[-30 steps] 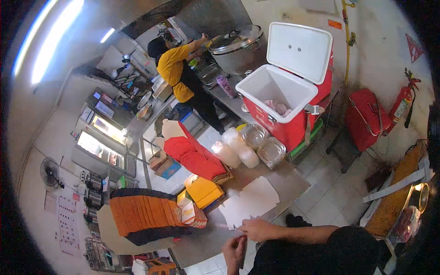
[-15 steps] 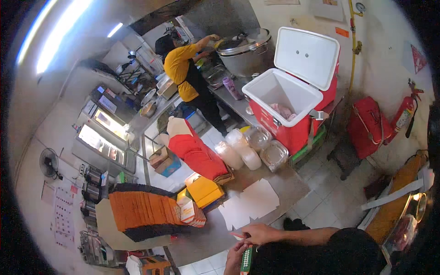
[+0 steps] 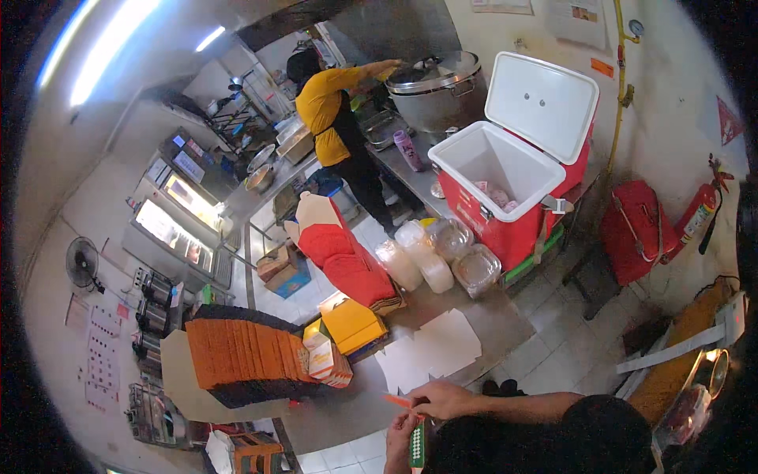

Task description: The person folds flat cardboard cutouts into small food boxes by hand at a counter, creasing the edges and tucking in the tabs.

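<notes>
Near the lower middle of the frame, the right hand (image 3: pixel 440 399) is pinching a thin, flat orange-red strip (image 3: pixel 397 400), whose narrow end is pointing up and to the left over the table. Just below, the left hand (image 3: pixel 399 438) is curling its fingers close to the strip's near end and beside a stiff green piece (image 3: pixel 418 448) patterned with rows of white dots; whether it is gripping either one I cannot tell. Above the hands, flat white die-cut sheets (image 3: pixel 454 344) with notched, angular edges are lying on the smooth grey metal table (image 3: pixel 505 324). At centre, a yellow box (image 3: pixel 355 328) is sitting beside a small striped carton (image 3: pixel 328 363), while at lower left a long, ridged block of orange-brown folded pieces (image 3: pixel 249 351) is resting between dark outer layers. Higher up, a slanting stack of matte red pieces (image 3: pixel 347 265) is leaning toward rounded, glossy plastic containers (image 3: pixel 478 268), the clear ones catching the light. At upper right, a boxy red cooler (image 3: pixel 493 229) with a smooth white lining is standing with its lid raised. At upper centre, a person in a yellow top (image 3: pixel 324 110) is reaching toward a broad, round metal pot (image 3: pixel 438 103), and a purple cylindrical bottle (image 3: pixel 407 150) is standing nearby.
</notes>
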Demonstrator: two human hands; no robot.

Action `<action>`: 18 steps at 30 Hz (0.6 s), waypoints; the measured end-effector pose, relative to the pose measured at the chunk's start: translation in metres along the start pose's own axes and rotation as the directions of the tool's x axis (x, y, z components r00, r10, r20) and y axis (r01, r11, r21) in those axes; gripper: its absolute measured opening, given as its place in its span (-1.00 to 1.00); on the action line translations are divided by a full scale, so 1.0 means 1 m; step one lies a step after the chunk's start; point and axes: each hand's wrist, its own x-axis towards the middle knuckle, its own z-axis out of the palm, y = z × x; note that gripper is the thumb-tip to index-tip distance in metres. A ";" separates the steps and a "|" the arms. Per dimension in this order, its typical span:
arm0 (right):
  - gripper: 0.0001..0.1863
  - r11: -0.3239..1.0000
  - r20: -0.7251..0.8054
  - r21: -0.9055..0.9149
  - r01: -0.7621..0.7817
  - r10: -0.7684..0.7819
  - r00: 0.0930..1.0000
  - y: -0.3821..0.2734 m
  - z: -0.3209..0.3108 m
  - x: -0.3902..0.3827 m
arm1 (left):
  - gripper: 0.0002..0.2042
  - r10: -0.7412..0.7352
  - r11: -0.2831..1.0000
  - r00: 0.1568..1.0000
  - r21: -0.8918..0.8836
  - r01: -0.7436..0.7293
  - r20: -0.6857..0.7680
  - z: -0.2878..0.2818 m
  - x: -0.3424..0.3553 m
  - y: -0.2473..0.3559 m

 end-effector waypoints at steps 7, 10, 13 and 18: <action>-0.74 0.996 -0.082 0.078 -0.052 0.058 0.995 -0.009 -0.005 -0.005 | -0.75 -0.049 0.995 0.997 -0.095 0.042 -0.064 0.009 -0.011 0.024; -0.75 1.000 -0.077 0.018 -0.014 0.016 0.997 -0.014 -0.007 -0.007 | -0.74 -0.086 0.981 0.995 -0.177 0.077 -0.041 0.013 -0.012 0.029; -0.74 0.995 -0.089 0.062 -0.080 0.085 0.992 -0.018 -0.006 -0.008 | -0.73 -0.046 0.936 0.998 -0.348 0.059 0.045 0.012 -0.011 0.029; -0.74 0.991 -0.192 0.135 0.017 0.009 0.981 -0.021 0.002 -0.011 | -0.69 -0.082 0.946 0.994 -0.309 0.100 0.073 0.005 -0.007 0.026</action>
